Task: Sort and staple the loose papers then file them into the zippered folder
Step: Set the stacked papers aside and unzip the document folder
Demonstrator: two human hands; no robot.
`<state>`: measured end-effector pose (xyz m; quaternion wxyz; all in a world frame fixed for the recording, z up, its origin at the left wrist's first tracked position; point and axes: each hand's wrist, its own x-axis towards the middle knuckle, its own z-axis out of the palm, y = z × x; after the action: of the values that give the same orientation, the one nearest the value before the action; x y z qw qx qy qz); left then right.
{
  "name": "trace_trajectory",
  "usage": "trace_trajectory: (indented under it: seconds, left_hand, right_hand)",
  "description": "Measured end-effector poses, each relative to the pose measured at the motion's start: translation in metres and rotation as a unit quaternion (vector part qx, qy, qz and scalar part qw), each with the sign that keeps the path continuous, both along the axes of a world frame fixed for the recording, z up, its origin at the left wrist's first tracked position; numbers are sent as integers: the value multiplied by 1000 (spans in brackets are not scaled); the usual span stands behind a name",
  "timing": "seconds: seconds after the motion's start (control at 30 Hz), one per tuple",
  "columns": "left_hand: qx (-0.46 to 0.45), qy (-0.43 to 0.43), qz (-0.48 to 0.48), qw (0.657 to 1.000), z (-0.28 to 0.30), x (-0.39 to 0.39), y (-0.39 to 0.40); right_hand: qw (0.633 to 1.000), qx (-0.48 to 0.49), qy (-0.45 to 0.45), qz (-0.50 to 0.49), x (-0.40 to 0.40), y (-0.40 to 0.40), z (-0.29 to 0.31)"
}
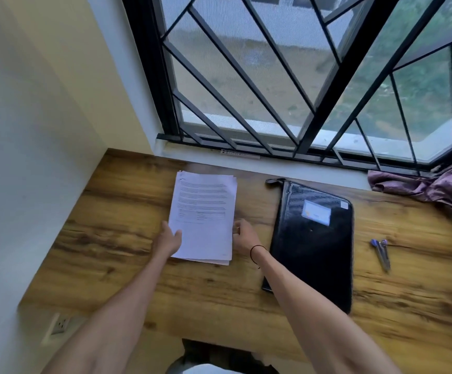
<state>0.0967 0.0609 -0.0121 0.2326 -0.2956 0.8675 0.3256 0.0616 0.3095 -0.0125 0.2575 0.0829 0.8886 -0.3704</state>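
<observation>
Papers (203, 214) lie uneven on surface (127, 211). Your left hand (169, 237) pinches 1 edge; right hand (242, 234), fingers curled, touches the other. Square edges before stapling.

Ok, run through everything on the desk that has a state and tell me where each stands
papers: loose uneven stack, flat on the desk, not visibly stapled
zippered folder: lying flat, apparently closed
stapler: lying untouched, right of the folder
left hand: thumb over the stack's left edge
right hand: fingers curled at the stack's right edge
purple cloth: crumpled by the window
</observation>
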Motion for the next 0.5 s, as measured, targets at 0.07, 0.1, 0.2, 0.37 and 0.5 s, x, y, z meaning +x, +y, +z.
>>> trace_trajectory:
  seconds: [0.07,0.1,0.2,0.37,0.5]
  left_hand:
    - [-27,-11,3,1000,5,-5,7]
    - [-49,-2,18,999,9,-6,11]
    - [-140,52,31,988,24,-9,23]
    - [-104,143,-48,983,32,-18,54]
    - [-1,166,-173,971,36,-21,108]
  right_hand:
    - [1000,2,-5,-10,1,6,4]
    - [1000,3,2,-22,2,10,4]
    - [995,16,52,-88,3,28,9]
    - [966,76,156,-193,16,79,14]
    - [946,125,167,-248,29,117,19]
